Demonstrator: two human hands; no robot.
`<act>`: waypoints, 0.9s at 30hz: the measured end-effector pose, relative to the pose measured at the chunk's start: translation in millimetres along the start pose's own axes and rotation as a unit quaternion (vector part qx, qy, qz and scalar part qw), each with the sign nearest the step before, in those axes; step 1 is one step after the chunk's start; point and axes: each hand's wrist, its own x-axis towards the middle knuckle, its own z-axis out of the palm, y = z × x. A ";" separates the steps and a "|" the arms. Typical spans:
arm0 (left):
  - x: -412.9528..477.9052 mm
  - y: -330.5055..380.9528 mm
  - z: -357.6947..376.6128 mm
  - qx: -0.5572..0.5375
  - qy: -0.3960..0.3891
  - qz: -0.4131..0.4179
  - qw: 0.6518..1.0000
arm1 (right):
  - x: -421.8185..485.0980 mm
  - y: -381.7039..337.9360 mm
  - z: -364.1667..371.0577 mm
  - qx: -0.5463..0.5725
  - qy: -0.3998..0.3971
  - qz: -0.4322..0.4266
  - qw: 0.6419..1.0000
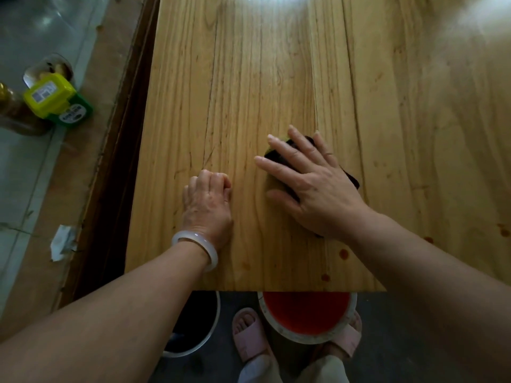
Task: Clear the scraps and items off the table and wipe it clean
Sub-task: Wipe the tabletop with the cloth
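Head view - wooden table (249, 78) runs away from the person, its near edge at the bottom of frame. Left hand (208, 205) rests on the surface near the near edge, left of centre, with fingers curled under into a fist and nothing visible in it; a pale bangle (211, 254) sits on that wrist. Right hand (312, 186) lies flat with fingers spread wide, pressing on a dark cloth (351, 178) right of the left hand, the two hands apart. The cloth is mostly covered - a yellow-green bit shows by the fingertips. Red spots (343, 253) dot the surface toward the near right corner. Below the near edge stand a white-rimmed basin (272, 326), red inside, a dark bucket (193, 327) and pink slippers (249, 335). On the floor left of the table is a yellow-lidded container (48, 95).
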 end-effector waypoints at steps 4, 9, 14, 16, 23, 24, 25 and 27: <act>0.1 -0.7 2.3 -0.007 0.003 -0.004 1.000 | 1.8 22.5 19.3 0.007 -0.041 0.084 0.996; -0.2 0.1 2.1 -0.005 0.008 -0.001 1.000 | -2.3 -3.2 35.4 0.060 0.048 0.221 0.972; -0.8 0.2 2.3 -0.003 0.026 0.006 1.000 | -16.9 -62.2 56.8 0.092 0.097 0.226 0.965; -0.7 -0.1 3.3 -0.002 0.033 0.010 0.999 | -19.5 -86.7 67.2 0.096 0.111 0.227 0.963; 0.9 -3.3 5.4 -0.005 0.026 0.011 1.000 | -17.9 -127.8 79.1 0.079 0.122 0.243 0.959; 0.5 -2.4 5.0 -0.010 0.021 0.008 1.000 | -20.1 -127.1 78.9 0.075 0.119 0.228 0.963; -0.3 -2.3 3.7 -0.012 0.015 0.004 1.000 | -22.6 -125.8 79.0 0.071 0.115 0.209 0.969; -1.6 -1.2 2.1 -0.009 0.007 0.004 1.000 | -29.3 -118.9 78.5 0.066 0.105 0.165 0.978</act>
